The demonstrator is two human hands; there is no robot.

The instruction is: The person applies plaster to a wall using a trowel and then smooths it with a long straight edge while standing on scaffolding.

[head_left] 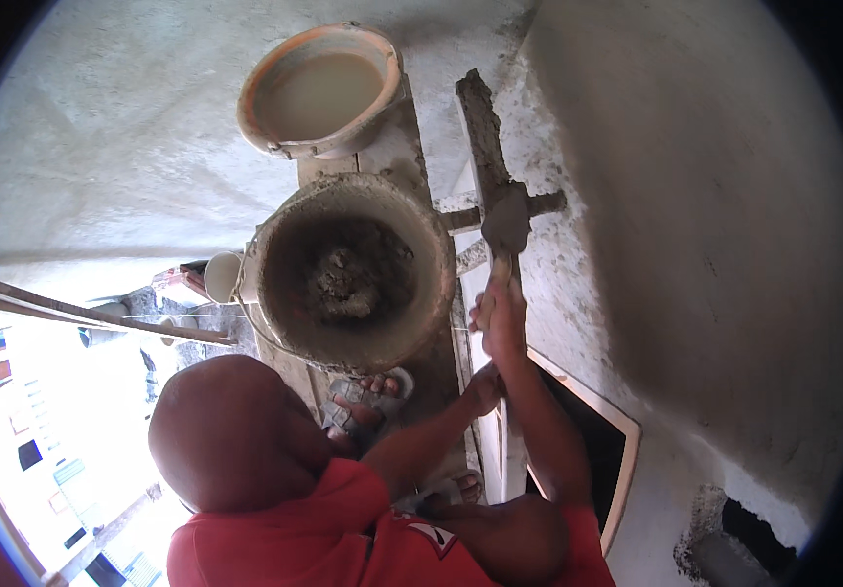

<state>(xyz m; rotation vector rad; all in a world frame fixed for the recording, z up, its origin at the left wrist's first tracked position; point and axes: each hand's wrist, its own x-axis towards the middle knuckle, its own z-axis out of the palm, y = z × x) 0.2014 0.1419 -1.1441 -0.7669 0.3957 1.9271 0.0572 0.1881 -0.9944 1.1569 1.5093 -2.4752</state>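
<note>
My right hand (504, 318) is closed around the handle of a trowel (507, 220). The trowel's mud-coated blade lies against a long, narrow board (471, 147) with a pale side. Wet grey mortar (481, 117) coats the board's upper face toward its far end. Closer to me, my left hand (485, 388) is closed around what looks like the near part of this board; the fingers are partly hidden by my right forearm. A large mortar-crusted bucket (441, 293) stands left of my hands, with a lumpy heap of mortar (348, 279) inside.
Beyond the bucket, an orange-rimmed basin (382, 122) holds cloudy water. Both containers stand on planks (392, 147). A plastered wall (705, 215) rises on the right, above a framed dark opening (627, 430). Long poles (89, 311) reach in from the left. Sandalled feet (367, 396) are beside the bucket.
</note>
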